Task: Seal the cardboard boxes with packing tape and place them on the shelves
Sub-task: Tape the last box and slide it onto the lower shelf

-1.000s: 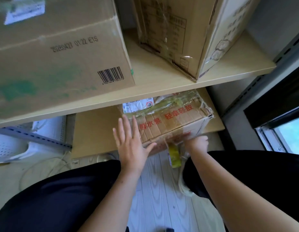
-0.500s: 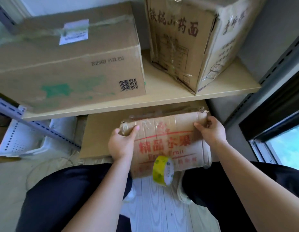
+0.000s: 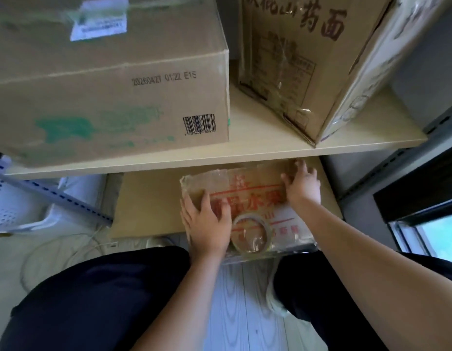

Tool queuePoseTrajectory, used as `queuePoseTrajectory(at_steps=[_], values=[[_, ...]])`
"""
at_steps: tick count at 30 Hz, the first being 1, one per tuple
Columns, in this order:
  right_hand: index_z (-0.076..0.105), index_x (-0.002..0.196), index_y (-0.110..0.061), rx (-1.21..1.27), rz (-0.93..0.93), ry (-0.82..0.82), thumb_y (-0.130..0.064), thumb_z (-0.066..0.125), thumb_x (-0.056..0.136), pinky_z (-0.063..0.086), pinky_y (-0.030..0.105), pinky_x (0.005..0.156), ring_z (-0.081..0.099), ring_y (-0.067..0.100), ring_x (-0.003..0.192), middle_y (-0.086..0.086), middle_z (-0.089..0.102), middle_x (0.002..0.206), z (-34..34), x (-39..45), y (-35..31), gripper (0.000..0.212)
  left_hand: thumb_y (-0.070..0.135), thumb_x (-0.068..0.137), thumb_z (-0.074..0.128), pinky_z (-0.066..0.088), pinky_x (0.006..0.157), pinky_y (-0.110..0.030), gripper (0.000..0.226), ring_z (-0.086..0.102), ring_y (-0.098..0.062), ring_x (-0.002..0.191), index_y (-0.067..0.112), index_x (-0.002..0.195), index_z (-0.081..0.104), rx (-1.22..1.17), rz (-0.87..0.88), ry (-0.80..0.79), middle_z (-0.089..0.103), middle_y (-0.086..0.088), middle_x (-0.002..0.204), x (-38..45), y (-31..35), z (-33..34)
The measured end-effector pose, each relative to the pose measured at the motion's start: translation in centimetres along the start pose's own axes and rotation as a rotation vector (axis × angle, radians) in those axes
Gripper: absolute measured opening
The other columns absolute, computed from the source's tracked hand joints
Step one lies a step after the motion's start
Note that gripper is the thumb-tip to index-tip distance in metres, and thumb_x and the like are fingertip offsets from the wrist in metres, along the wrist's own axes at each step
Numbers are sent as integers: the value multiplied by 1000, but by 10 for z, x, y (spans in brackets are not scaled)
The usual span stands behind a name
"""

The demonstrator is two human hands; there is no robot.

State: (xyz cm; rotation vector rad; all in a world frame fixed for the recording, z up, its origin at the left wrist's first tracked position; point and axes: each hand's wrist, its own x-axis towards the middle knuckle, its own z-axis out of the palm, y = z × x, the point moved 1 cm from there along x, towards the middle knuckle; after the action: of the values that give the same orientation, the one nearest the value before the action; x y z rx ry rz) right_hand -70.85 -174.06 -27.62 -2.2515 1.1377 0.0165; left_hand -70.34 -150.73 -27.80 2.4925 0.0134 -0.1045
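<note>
Lying on the lower shelf (image 3: 149, 198), a flat cardboard box with red lettering (image 3: 247, 196) is wrapped in clear tape and is seen partly tucked under the upper shelf (image 3: 258, 145), its near edge overhanging the lower shelf's front. A roll of clear packing tape (image 3: 251, 233) is rested on the box's top near that front edge, just beside the left hand (image 3: 207, 221). The left hand is laid flat on the box's near-left part, fingers spread and pointing toward the back, nothing being gripped. The right hand (image 3: 302, 183) is placed at the far-right corner of the box, fingers loosely spread against the cardboard; whether the edge is actually gripped cannot be told, as the fingertips are blurred.

On the upper shelf, a large cardboard box with a barcode, a printed date code and faded green print (image 3: 106, 97) is set at the left, with a white label taped on its top. A tall box with dark lettering (image 3: 308, 59) is stood to its right, turned at an angle, with a gap left between the two.

Dark trousers (image 3: 93, 300) are seen at the bottom on both sides, and pale floorboards (image 3: 240, 312) between the knees. A white perforated basket (image 3: 10, 211) and a white cable (image 3: 68, 249) are seen at the left, and a window (image 3: 440, 231) at the right.
</note>
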Motion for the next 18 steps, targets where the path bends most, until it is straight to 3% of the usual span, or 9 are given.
queuePoseTrajectory(at_steps=[3, 6, 9, 11, 13, 14, 16, 18], values=[[36, 144, -16, -60, 140, -48, -47, 49, 99, 47, 47, 91, 46, 38, 126, 16, 51, 134, 1, 29, -16, 56, 60, 96, 37, -4, 122, -34, 58, 2, -13, 153, 30, 143, 51, 9, 177, -186, 15, 0, 165, 17, 12, -2], [49, 133, -6, 40, 215, -39, -45, 49, 99, 45, 43, 93, 46, 35, 127, 18, 55, 131, 12, 49, -27, 51, 50, 100, 43, -7, 120, -29, 47, 2, -4, 151, 33, 144, 49, 77, 400, -396, 19, 10, 163, 44, 21, 7], [53, 132, -7, 273, 201, -4, -41, 57, 95, 46, 41, 99, 53, 33, 121, 17, 57, 131, 26, 60, -25, 51, 36, 100, 50, -6, 121, -27, 43, 3, -4, 151, 34, 143, 49, 67, 410, -402, 20, 13, 163, 61, 16, 12], [41, 143, -10, 283, 173, -5, -39, 57, 95, 41, 44, 106, 48, 36, 127, 16, 50, 140, 24, 55, -26, 59, 34, 98, 52, -4, 122, -27, 44, 4, -5, 151, 36, 142, 50, 43, 407, -383, 20, 14, 162, 62, 15, 13], [32, 150, -7, 48, -11, 15, -31, 51, 99, 30, 47, 116, 36, 37, 136, 17, 39, 148, 10, 35, -29, 59, 36, 98, 52, -6, 122, -28, 44, 1, -4, 151, 40, 142, 47, 42, 413, -416, 17, 17, 161, 58, 14, 10], [40, 145, -5, -99, -180, 42, -28, 46, 100, 32, 45, 115, 39, 35, 134, 17, 42, 145, 2, 16, -33, 51, 38, 99, 50, -7, 121, -27, 44, -1, -4, 151, 42, 143, 45, 43, 406, -452, 16, 18, 161, 56, 15, 8], [62, 121, -10, -219, -590, 67, -32, 42, 99, 47, 38, 95, 55, 30, 112, 12, 59, 121, -10, -34, -40, 36, 40, 103, 40, -7, 121, -27, 43, -3, -5, 151, 42, 146, 40, 81, 366, -544, 12, 17, 162, 55, 19, 0], [66, 110, -21, -267, -874, -83, -46, 46, 95, 50, 35, 83, 58, 25, 105, 2, 58, 118, -9, -80, -36, 36, 40, 107, 28, -5, 119, -27, 48, -3, -9, 152, 36, 154, 27, 112, 259, -628, 5, 11, 165, 56, 31, -12]])
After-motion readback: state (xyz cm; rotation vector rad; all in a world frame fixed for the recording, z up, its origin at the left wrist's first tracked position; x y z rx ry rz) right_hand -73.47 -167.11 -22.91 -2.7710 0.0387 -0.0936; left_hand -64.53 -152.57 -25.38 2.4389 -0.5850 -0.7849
